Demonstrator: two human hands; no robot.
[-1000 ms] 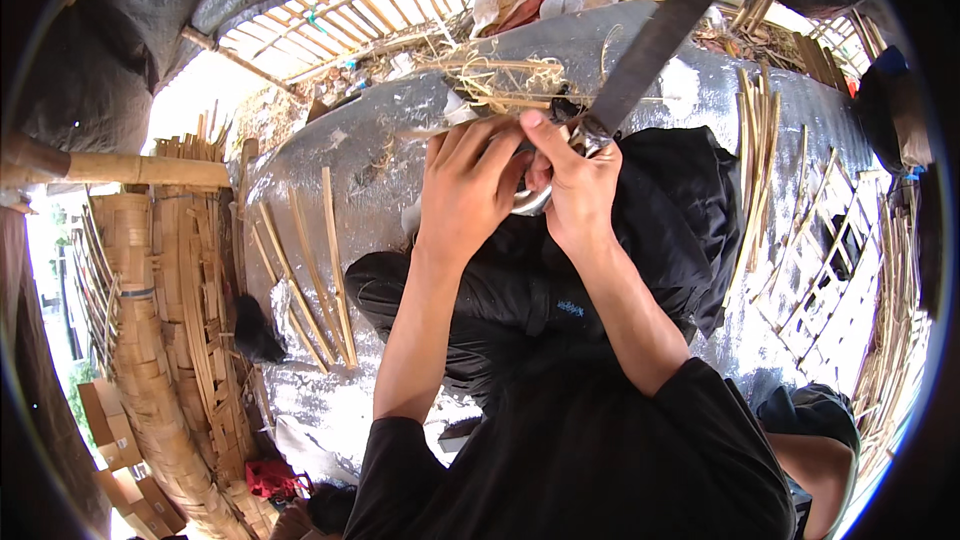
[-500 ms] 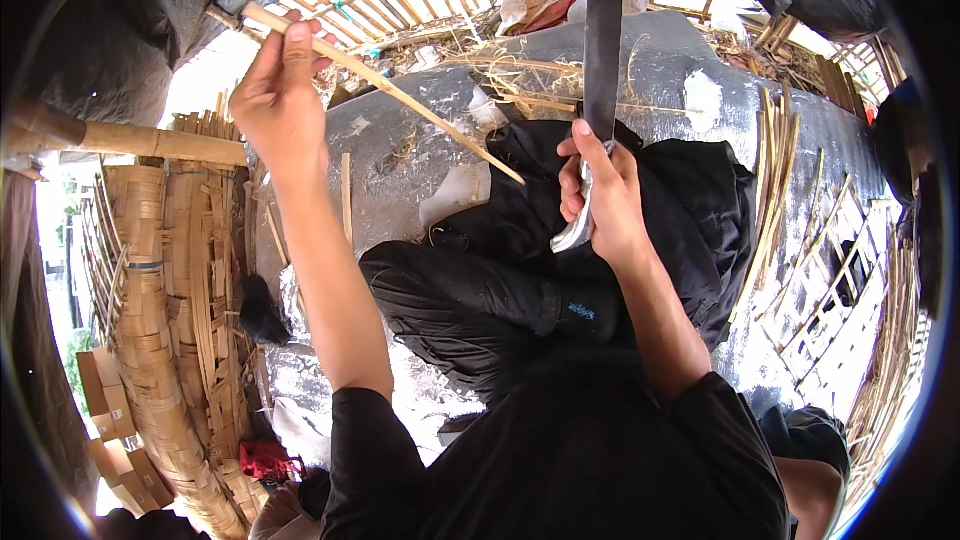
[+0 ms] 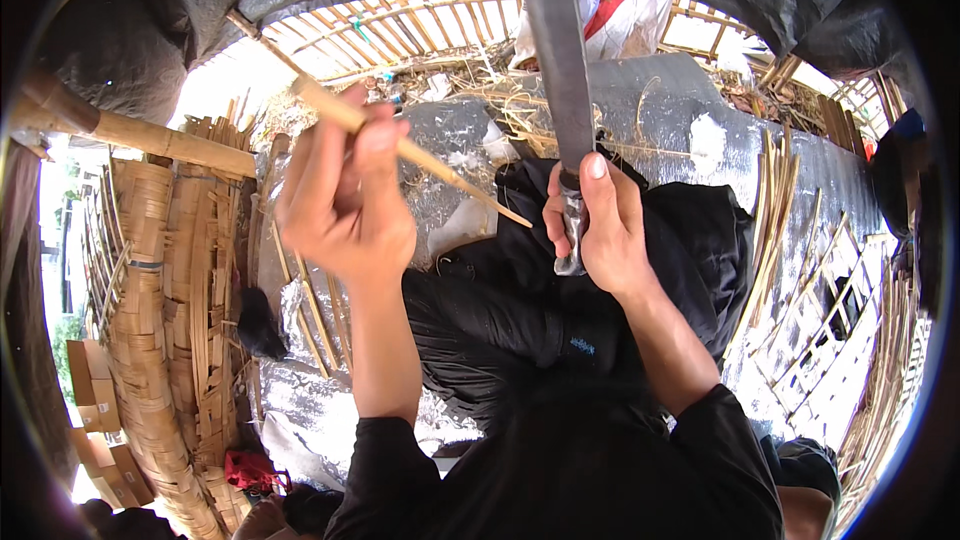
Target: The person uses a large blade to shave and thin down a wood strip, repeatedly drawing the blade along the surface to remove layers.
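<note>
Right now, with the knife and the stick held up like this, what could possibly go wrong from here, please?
The right grip is bare and close to the uncovered knife blade, so a forward slip might cut it. The left grip, also bare, holds the bamboo stick near its thick end, so the long free part could swing. Its thin tip, seen over the dark cloth, could perhaps snag.

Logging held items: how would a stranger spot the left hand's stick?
Above the silvery sheet, left of the knife, find the left hand. It grips a pale stick slanting down rightward; unlike the sticks lying nearby, it's held aloft.
</note>
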